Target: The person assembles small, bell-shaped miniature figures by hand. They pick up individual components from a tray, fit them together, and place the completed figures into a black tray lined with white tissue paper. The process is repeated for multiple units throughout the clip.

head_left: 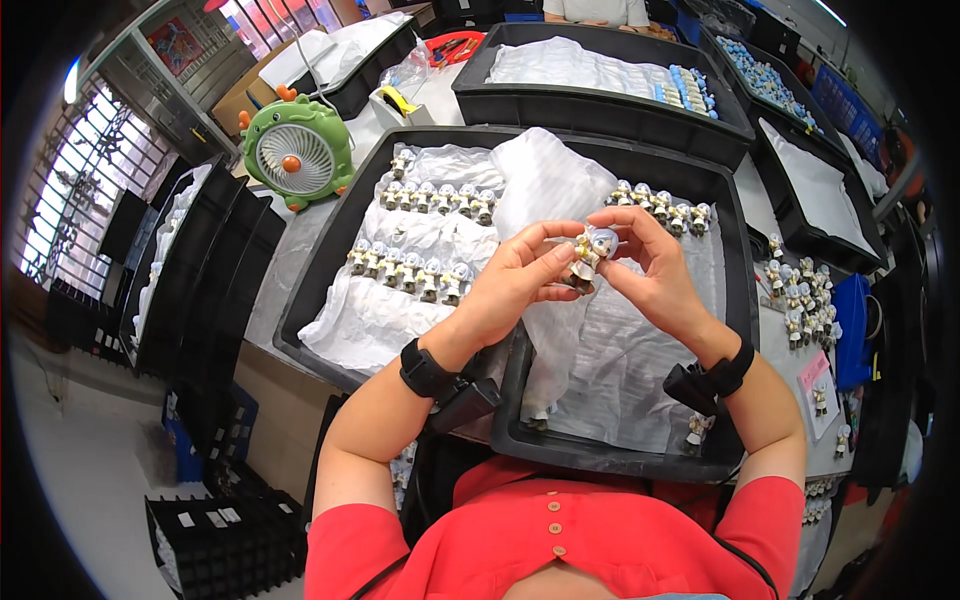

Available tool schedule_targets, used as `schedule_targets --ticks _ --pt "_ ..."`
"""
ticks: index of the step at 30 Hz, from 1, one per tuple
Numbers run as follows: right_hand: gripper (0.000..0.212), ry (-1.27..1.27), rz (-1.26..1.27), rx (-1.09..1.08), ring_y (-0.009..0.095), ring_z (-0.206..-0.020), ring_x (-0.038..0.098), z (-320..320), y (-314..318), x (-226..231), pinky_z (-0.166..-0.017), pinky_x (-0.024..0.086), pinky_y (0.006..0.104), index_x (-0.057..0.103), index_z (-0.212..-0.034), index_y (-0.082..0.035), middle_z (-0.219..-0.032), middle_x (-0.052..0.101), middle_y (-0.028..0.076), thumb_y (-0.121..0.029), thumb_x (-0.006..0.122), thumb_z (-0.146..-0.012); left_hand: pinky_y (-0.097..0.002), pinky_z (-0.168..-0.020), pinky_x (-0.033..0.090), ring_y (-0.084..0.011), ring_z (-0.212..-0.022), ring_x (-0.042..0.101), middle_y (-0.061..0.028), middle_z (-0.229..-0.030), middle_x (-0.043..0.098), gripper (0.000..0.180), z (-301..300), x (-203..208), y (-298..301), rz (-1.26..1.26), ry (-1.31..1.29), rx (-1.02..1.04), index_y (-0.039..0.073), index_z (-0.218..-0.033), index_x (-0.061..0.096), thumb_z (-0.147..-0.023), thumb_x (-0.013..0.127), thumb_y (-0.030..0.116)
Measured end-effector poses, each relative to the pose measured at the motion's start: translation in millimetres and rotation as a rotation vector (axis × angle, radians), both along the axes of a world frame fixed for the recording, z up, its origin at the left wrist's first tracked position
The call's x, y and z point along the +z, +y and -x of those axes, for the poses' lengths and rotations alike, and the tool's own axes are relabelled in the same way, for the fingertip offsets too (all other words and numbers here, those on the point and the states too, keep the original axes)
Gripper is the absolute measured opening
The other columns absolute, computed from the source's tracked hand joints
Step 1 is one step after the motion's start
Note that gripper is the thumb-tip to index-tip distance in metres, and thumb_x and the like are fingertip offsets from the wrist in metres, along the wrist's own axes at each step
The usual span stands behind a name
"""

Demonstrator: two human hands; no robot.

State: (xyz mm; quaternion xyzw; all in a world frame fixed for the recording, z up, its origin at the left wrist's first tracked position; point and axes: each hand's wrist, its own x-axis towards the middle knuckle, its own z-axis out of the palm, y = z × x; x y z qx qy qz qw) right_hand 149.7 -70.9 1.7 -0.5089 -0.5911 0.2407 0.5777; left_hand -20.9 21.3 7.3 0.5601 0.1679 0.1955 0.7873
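Note:
A small figurine (590,255) with pale blue hair and a white outfit is held up between both hands, above a black tray (400,140). My left hand (520,270) grips its body from the left, fingers closed round it. The fingers and thumb of my right hand (645,260) pinch it near the head from the right. Below, rows of similar figurines (410,275) lie on white sheet padding (370,325) in the tray. Another group of figurines (665,208) lies at the tray's far right. A loose white sheet (545,185) is bunched in the middle.
A green animal-shaped fan (295,160) stands left of the tray. Behind is another black tray (740,125) with figurines and white padding. Loose figurines (800,295) cluster on the table at right, near a blue bin (852,330). Stacked black trays (200,290) stand at left.

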Motion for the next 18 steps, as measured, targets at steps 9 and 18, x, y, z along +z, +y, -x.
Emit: schedule_targets --ticks 9,18 --pt "0.035 -0.016 0.014 0.029 0.014 -0.089 0.058 2.7 1.3 -1.3 -0.077 0.05 0.0272 0.057 -0.107 -0.006 -0.105 0.056 0.005 0.003 0.056 -0.073 -0.027 -0.075 0.051 -0.0183 -0.09 0.062 -0.0074 -0.109 0.056 0.043 -1.9 -3.6 -3.9 -0.08 -0.001 0.011 0.006 -0.124 0.042 -0.087 0.061 0.017" --pt "0.037 -0.016 0.011 0.068 0.015 -0.092 0.055 3.5 0.4 -1.0 -0.078 0.05 0.0271 0.056 -0.11 -0.006 -0.106 0.054 0.005 0.001 0.057 -0.074 -0.0267 -0.071 0.051 -0.0173 -0.087 0.062 -0.0094 -0.102 0.057 0.041 -1.8 -1.9 -4.6 -0.079 -0.011 0.047 0.004 -0.12 0.043 -0.086 0.063 0.016"
